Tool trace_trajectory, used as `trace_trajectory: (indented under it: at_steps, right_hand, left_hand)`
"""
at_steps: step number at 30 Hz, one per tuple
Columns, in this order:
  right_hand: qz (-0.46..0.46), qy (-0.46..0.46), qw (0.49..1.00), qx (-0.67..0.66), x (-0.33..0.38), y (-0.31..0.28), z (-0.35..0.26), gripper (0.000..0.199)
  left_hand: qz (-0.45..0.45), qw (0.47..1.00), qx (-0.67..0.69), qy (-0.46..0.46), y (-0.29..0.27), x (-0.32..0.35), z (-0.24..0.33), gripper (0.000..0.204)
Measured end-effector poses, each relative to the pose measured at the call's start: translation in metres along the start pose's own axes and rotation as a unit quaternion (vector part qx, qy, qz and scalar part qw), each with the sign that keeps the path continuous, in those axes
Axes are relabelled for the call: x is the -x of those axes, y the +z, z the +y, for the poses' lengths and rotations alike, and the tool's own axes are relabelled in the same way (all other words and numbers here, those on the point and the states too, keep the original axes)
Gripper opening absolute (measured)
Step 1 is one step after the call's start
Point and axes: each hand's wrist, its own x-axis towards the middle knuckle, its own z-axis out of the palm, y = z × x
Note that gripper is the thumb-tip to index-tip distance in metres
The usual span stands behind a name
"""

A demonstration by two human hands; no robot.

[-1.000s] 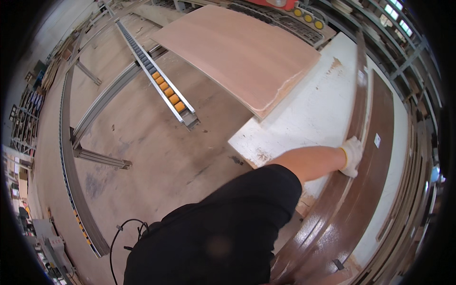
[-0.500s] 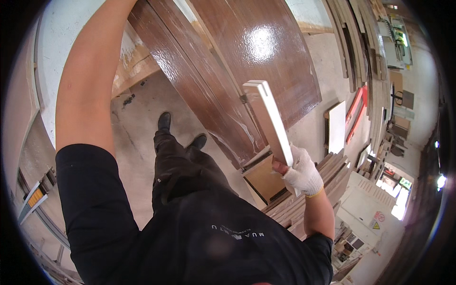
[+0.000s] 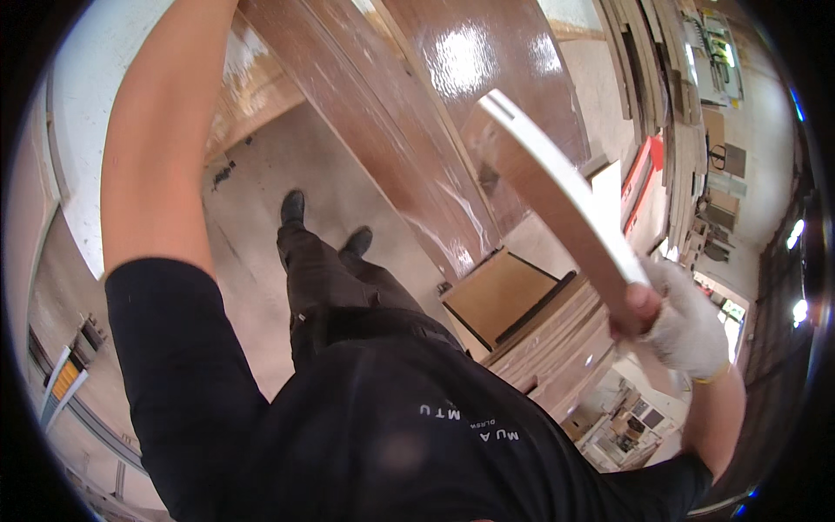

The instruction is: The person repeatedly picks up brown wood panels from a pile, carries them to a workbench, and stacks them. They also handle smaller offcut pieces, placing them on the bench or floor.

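Note:
My right hand [image 3: 685, 326], in a pale knitted glove with bare fingertips, is closed round a long wooden strip [image 3: 557, 217] with a brown face and a white edge. A narrow dark slit shows at its far end. The strip is raised and slants up to the left, over glossy brown panels [image 3: 522, 122]. My left arm [image 3: 161, 148] reaches up past the top left edge of the picture, so the left hand is out of sight.
Beyond the panels' near end lies a tan board [image 3: 496, 296] with dark edges, beside stacked planks [image 3: 548, 348]. More planks [image 3: 661, 70] stand at the upper right, near a red metal frame [image 3: 642, 178]. A worn wooden ledge [image 3: 261, 100] runs along the upper left.
My right hand has moved right and slightly up with the wooden strip, which now leans further to the left. The left arm has hardly moved.

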Motion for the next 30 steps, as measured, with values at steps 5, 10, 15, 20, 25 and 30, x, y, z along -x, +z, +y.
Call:
trace_trajectory:
  at_steps: [5, 10, 15, 20, 25, 30]
  right_hand:
    - [-0.11, -0.22, 0.969, 0.007, -0.067, 0.054, 0.083, 0.073]
    - [-0.179, -0.325, 0.924, -0.094, -0.095, 0.098, 0.12, 0.066]
    - [-0.213, -0.329, 0.919, -0.047, -0.09, 0.115, 0.12, 0.061]
    - [-0.135, -0.296, 0.945, -0.038, -0.087, 0.126, 0.124, 0.074]
    - [-0.107, -0.289, 0.948, -0.079, -0.09, 0.143, 0.126, 0.088]
    - [-0.104, -0.378, 0.918, -0.059, -0.112, 0.155, 0.15, 0.074]
  left_hand:
    - [-0.036, 0.999, -0.038, -0.015, -0.02, 0.016, -0.022, 0.062]
    - [-0.051, 0.961, -0.27, 0.04, -0.037, 0.031, -0.035, 0.059]
    - [-0.183, 0.962, -0.203, 0.005, -0.044, 0.032, -0.039, 0.059]
    - [-0.096, 0.981, -0.159, 0.048, -0.036, 0.037, -0.046, 0.062]
    - [-0.178, 0.963, -0.202, 0.016, -0.036, 0.036, -0.043, 0.064]
    - [-0.193, 0.955, -0.227, 0.0, -0.042, 0.042, -0.023, 0.063]
